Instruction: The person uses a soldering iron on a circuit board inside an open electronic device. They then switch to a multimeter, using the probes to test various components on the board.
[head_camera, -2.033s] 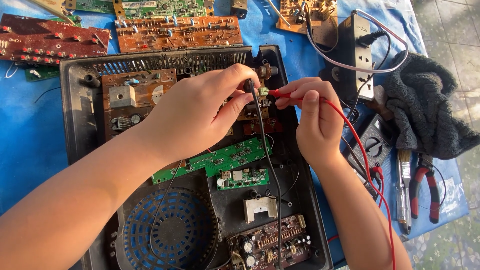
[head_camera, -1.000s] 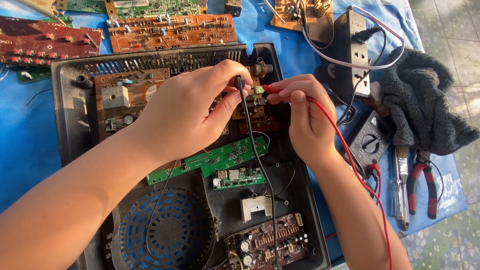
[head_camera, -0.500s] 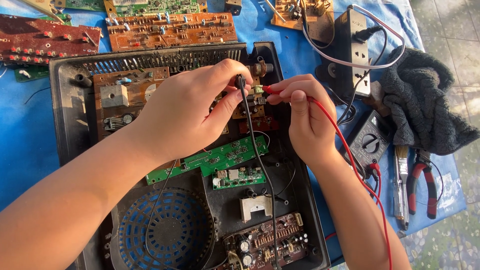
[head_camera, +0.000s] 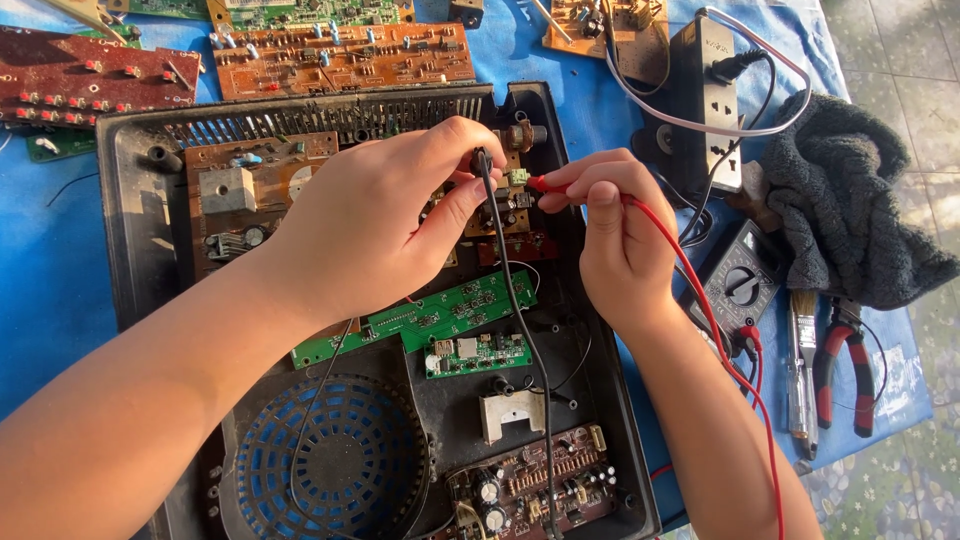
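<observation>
My left hand (head_camera: 385, 225) pinches a black test probe (head_camera: 483, 166) whose black lead runs down over the open black appliance casing (head_camera: 130, 200). My right hand (head_camera: 615, 235) holds a red test probe (head_camera: 540, 184), its red lead trailing to the lower right. Both probe tips rest close together on the brown circuit board (head_camera: 235, 190) near a small green connector (head_camera: 518, 177). A green board (head_camera: 440, 315) lies just below my hands.
A multimeter (head_camera: 740, 285) sits right of the casing, beside a dark cloth (head_camera: 850, 215), a brush (head_camera: 800, 370) and red-handled pliers (head_camera: 845, 375). Loose circuit boards (head_camera: 340, 55) and a power strip (head_camera: 705, 95) lie at the top on the blue sheet. A blue fan grille (head_camera: 330, 460) fills the casing's lower left.
Both hands and probes have stayed on the same spot of the board; only the view has shifted slightly.
</observation>
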